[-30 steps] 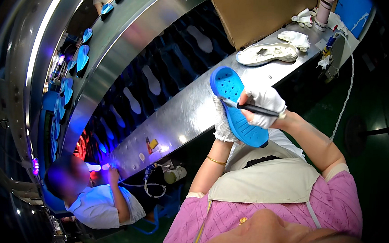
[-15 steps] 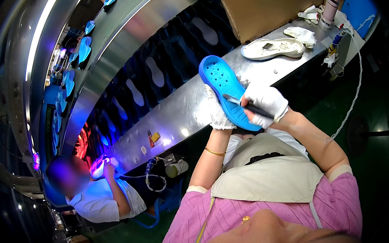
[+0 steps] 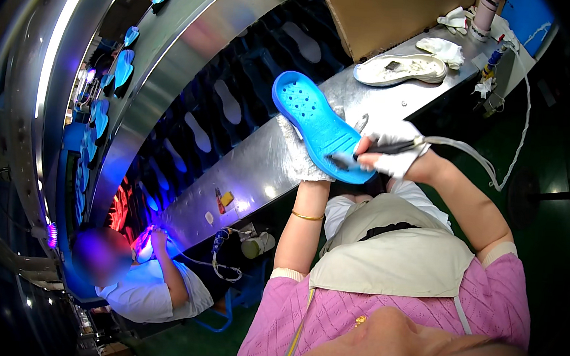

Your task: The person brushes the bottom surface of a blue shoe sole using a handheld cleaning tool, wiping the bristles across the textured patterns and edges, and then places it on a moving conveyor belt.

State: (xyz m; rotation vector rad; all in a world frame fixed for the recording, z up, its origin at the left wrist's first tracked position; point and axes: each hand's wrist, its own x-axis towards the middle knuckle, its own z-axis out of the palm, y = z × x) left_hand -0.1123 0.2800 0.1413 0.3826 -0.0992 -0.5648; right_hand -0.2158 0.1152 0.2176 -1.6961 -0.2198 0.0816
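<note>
A bright blue shoe sole (image 3: 315, 124) with a pattern of small holes is tilted over the metal bench edge. My left hand (image 3: 300, 156), in a white knitted glove, grips it from beneath along its left side; most of those fingers are hidden under the sole. In a white glove with bare fingertips, my right hand (image 3: 393, 146) is closed round a brush (image 3: 396, 147) with a black handle. The brush's blurred tip rests on or just above the sole's near end. A clear hose (image 3: 465, 147) trails from the back of the handle.
On the metal bench (image 3: 252, 169) lie a white shoe sole (image 3: 398, 71), a crumpled white glove (image 3: 441, 51) and red-handled pliers (image 3: 220, 201). A pink bottle (image 3: 484, 17) stands far right. Behind is a conveyor (image 3: 175, 44) carrying blue soles. A co-worker (image 3: 152, 288) sits left.
The blue sole and my left hand have shifted left and slightly up. The brush has moved down to the sole's near end, and its hose has swung into view behind my right hand.
</note>
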